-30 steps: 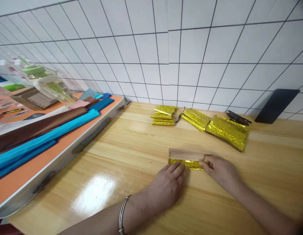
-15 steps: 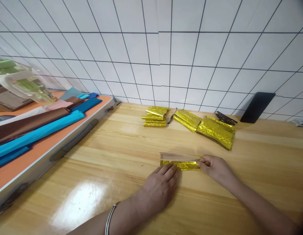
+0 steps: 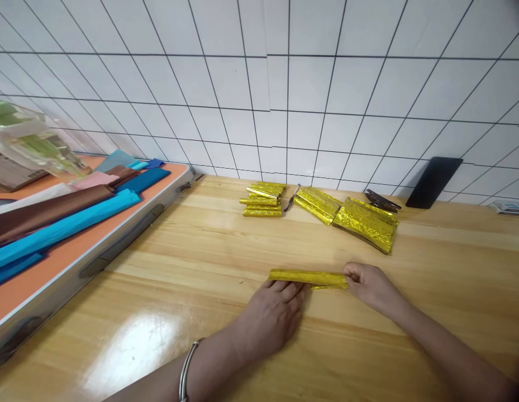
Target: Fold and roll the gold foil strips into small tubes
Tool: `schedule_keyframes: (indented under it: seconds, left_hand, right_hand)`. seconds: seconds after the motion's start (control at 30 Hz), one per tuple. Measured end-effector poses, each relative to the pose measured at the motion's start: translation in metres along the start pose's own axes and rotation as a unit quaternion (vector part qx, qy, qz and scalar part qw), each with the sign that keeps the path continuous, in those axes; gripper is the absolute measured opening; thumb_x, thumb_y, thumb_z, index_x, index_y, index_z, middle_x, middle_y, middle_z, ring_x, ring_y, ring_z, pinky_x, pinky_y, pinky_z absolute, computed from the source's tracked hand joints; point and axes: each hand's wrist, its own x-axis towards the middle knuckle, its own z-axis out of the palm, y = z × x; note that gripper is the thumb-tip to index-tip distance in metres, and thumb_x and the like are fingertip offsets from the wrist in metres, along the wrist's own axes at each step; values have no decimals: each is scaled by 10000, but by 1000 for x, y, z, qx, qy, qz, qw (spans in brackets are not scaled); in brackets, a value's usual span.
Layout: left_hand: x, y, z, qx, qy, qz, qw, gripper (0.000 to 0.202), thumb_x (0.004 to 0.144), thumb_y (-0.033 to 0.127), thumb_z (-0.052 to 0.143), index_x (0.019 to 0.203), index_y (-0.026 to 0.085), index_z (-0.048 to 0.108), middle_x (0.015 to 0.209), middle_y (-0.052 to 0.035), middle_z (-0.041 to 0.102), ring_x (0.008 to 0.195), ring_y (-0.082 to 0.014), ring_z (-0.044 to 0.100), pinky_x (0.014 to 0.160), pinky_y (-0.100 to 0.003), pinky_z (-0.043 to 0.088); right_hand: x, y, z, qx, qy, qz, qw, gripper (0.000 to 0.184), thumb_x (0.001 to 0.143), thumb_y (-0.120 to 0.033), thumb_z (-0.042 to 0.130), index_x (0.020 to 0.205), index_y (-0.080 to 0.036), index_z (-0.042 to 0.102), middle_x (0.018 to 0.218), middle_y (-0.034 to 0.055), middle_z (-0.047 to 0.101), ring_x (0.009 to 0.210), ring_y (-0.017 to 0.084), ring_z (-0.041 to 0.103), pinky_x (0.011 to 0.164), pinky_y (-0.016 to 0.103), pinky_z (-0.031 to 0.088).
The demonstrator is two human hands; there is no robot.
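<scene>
A strip of shiny gold foil paper (image 3: 308, 276) lies on the wooden table, its far edge folded over toward me. My right hand (image 3: 366, 283) pinches the right end of the strip between thumb and fingers. Flat on the near side of the paper rests my left hand (image 3: 272, 317), fingers stretched out, with the fingertips partly hidden under the fold. Farther back are several folded gold strips (image 3: 263, 199) in a small pile. To their right lie a gold sheet (image 3: 318, 204) and a stack of gold foil sheets (image 3: 367, 224).
A pen (image 3: 291, 198), a dark hair claw clip (image 3: 382, 201) and a black phone-like slab (image 3: 434, 182) stand along the tiled wall (image 3: 309, 84). On the left, an orange-topped raised board (image 3: 108, 229) bears blue and brown rolls (image 3: 70, 226) and a clear-and-green container (image 3: 37, 142).
The far flap of the gold foil paper, which stood up showing its pale side, has come down toward me. My right hand still pinches its end; my left hand stays flat.
</scene>
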Motion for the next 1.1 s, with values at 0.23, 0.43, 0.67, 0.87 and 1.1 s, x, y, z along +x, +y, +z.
schedule_keyframes:
  seconds: [0.23,0.43,0.67,0.87,1.1]
  left_hand:
    - [8,3,-13,8,-40,4,999,435,889,403,395,1268,195,439,1177,-77,537,1093,-233,440,937,-376,333]
    - [10,8,-15,22,-37,-1,999,451,879,435,403,1254,189,448,1117,-87,546,1059,-232,440,908,-371,334]
    - [8,8,-11,14,-17,-6,1000,438,874,427,419,1254,212,455,1120,-78,539,1062,-242,433,930,-398,316]
    - [7,5,-8,-10,-13,-12,1000,414,855,441,450,1205,226,505,1182,-61,512,1088,-255,413,946,-416,309]
    - [6,2,-6,-6,0,-8,1000,470,861,441,441,1274,218,456,1211,-80,499,1116,-263,393,963,-437,294]
  right_hand:
    - [11,-7,-10,90,-5,42,995,515,866,-555,312,570,-183,508,443,-42,413,436,103,395,441,222,248]
    - [4,-14,-11,62,24,5,998,485,876,-524,339,604,-181,548,478,-35,466,463,110,435,456,224,310]
    - [-44,-44,14,-150,139,-251,946,254,892,-258,426,1020,-193,635,1015,67,658,960,204,550,917,372,395]
    - [-50,-45,46,-264,90,-251,927,488,883,-391,441,1301,-140,461,1313,97,505,1197,235,447,1006,408,347]
    - [-47,-41,37,-288,94,-250,920,432,886,-373,449,1266,-176,509,1272,73,547,1145,246,483,1040,479,274]
